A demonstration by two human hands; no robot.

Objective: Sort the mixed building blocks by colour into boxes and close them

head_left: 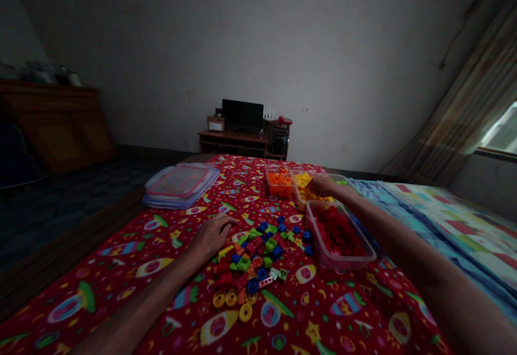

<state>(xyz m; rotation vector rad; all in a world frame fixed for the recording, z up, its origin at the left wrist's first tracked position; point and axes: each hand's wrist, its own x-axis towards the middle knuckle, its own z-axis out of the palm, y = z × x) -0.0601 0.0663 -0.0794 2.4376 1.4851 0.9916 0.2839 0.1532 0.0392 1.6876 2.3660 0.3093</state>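
Note:
My left hand point(215, 232) lies on the red patterned cloth at the left edge of a loose pile of toy building bricks point(258, 252). Its fingers are stretched out, the thumb apart, and it holds nothing. Blue, green, red and orange bricks make up the pile, with several yellow round pieces point(231, 298) at its near end. Over to the right, my right hand point(322, 186) reaches into a clear box of yellow bricks point(302, 181). Its fingers are bunched and point down; whatever is between them is hidden. Below that forearm stands a box of red bricks point(337, 231).
A box of orange bricks point(279, 181) stands left of the yellow one. Behind my right wrist, green bricks point(341, 182) show in another box. Stacked clear lids point(180, 183) lie at the far left of the cloth point(153, 236). A desk with a monitor point(243, 115) stands beyond.

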